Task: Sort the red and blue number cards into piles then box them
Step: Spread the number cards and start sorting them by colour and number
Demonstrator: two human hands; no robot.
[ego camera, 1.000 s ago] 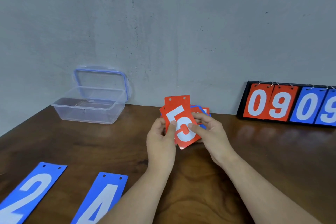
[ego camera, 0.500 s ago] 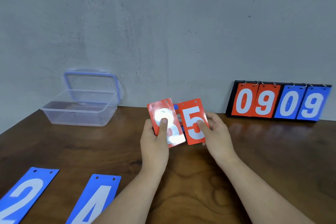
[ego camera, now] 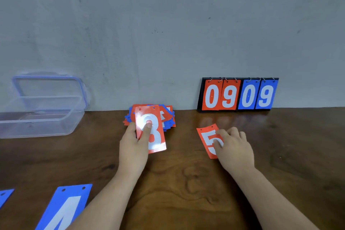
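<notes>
Left hand (ego camera: 133, 147): centre of the frame, grasping the red 8 card (ego camera: 151, 132) – thumb pressed on the card's face, the other fingers hidden behind it.
Red 8 card: upright and tilted slightly, its glossy face catching glare.
Mixed pile (ego camera: 169, 117): red and blue cards fanned out just behind the 8 card; whether they lie on the table or sit in the same grip cannot be told.
Right hand (ego camera: 236, 152): right of centre, fingers curled over the red 5 card (ego camera: 207, 139), thumb on its face – grasping it low at the table (ego camera: 186, 183).
Blue 4 card (ego camera: 65, 209): flat on the table, lower left of the frame.
Second blue card (ego camera: 5, 195): cut off by the left edge, its number not readable.
Clear box (ego camera: 37, 119): open, at the left edge, its blue-rimmed lid (ego camera: 48, 87) leaning against the wall behind it.
Scoreboard (ego camera: 237, 95): upper right, against the wall, showing red 0 9 and blue 0 9.
</notes>
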